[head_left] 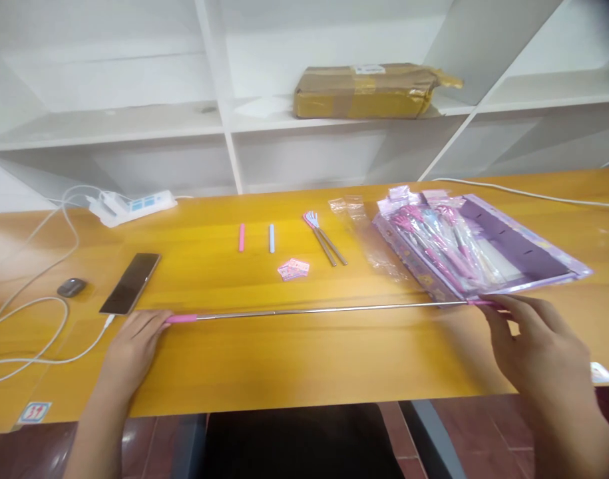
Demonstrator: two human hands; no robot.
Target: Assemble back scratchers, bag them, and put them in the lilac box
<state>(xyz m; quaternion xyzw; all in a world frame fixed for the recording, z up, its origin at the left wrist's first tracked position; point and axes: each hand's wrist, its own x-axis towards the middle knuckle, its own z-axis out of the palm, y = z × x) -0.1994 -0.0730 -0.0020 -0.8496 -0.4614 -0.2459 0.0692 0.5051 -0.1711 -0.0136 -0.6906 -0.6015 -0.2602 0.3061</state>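
A telescopic back scratcher (324,310) lies stretched out level across the front of the table, its thin metal rod fully drawn between my hands. My left hand (139,342) is closed around its pink handle. At the other end, the fingers of my right hand (538,339) pinch the pink head, which they partly hide. Beyond the rod lie a pink handle tube (241,237) and a blue handle tube (271,238). To their right, two claw heads on short metal rods (327,239) lie together, one pink and one blue. Small printed cards (293,269) overlap below them.
An open purple display box (528,246) at right holds several wrapped back scratchers (444,243). Clear plastic bags (367,226) lie beside it. A phone (130,284), a black earbud case (71,287), cables and a power strip (134,207) occupy the left. A taped carton (367,92) sits on the shelf.
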